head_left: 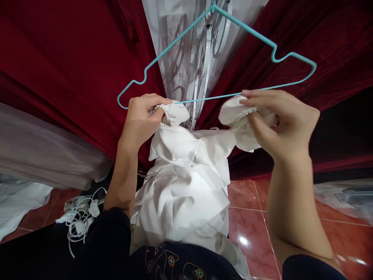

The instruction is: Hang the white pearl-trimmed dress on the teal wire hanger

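A white dress (186, 186) with pearl trim along its neckline hangs down in front of me. My left hand (142, 116) pinches its left shoulder strap at the pearl edging, close against the lower bar of a light blue hanger (215, 96). On the other side my right hand (279, 116) grips the right strap, thumb below and fingers above, also at the bar. The hanger stands above the dress, its top running out of the view. Part of each strap is hidden behind my fingers.
Dark red curtains (72, 58) hang on both sides, with white metal scrollwork (202, 66) between them. A tangle of white cables (80, 225) lies at lower left. Red tiles (247, 225) cover the floor. Pale fabric (43, 144) hangs at far left.
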### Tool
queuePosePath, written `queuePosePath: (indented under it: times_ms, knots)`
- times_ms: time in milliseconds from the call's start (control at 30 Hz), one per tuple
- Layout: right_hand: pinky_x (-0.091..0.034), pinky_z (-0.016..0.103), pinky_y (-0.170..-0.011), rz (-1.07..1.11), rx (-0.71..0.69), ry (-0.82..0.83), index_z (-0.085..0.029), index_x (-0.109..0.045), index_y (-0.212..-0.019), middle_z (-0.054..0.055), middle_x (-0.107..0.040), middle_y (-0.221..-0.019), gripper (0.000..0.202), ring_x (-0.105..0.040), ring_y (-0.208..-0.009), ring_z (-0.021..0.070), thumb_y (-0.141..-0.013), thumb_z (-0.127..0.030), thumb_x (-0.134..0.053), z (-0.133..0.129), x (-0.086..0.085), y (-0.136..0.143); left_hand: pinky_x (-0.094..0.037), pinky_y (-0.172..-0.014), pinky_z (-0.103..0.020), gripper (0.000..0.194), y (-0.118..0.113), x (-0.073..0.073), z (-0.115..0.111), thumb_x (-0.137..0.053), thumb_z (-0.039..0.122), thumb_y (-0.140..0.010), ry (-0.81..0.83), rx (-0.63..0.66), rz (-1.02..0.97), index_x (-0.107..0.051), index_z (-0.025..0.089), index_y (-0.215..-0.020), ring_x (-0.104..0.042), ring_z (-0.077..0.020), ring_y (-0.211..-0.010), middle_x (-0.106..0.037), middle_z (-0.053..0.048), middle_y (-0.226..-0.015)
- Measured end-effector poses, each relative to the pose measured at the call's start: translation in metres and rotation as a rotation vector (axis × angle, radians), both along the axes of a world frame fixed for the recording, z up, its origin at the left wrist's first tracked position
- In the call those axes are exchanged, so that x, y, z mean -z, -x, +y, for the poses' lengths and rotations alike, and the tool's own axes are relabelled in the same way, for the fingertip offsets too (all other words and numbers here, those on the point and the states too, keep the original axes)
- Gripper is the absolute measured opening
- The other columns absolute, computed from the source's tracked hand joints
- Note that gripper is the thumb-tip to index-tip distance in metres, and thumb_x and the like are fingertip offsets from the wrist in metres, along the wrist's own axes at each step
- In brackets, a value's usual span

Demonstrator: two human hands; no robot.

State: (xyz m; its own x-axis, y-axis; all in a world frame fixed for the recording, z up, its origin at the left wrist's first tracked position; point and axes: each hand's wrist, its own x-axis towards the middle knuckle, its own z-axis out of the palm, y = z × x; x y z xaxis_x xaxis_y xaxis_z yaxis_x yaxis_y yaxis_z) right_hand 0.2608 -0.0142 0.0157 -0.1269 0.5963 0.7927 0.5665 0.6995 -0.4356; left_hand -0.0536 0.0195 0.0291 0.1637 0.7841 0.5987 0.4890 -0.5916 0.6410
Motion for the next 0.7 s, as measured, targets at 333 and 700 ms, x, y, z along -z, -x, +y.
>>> queuePosePath:
  times_ms: [333,700]
  knots:
    - [-0.057,0.038,-0.082,0.225,0.007,-0.143,-0.025,-0.078,-0.098,0.008,-0.076,-0.094,0.015,-0.071,-0.090,0.0199,-0.094,-0.026,-0.063,0.040,0.037,0.044,-0.051,-0.078,-0.042,0.024,0.012,0.059,-0.028,-0.057,0.020,-0.097,-0.538,-0.331,-0.024,-0.079,0.029,-0.092,-0.061,-0.0231,-0.089,-0.060,-0.008,-0.093]
    - [-0.057,0.040,-0.085,0.194,0.021,-0.142,-0.028,-0.078,-0.104,0.003,-0.074,-0.097,0.018,-0.071,-0.093,0.0199,-0.095,-0.024,-0.063,0.030,0.036,0.046,-0.052,-0.086,-0.036,0.024,0.070,0.020,0.043,-0.047,0.035,-0.115,-0.590,-0.636,-0.230,-0.052,0.017,-0.100,-0.057,-0.0078,-0.090,-0.053,0.001,-0.092]
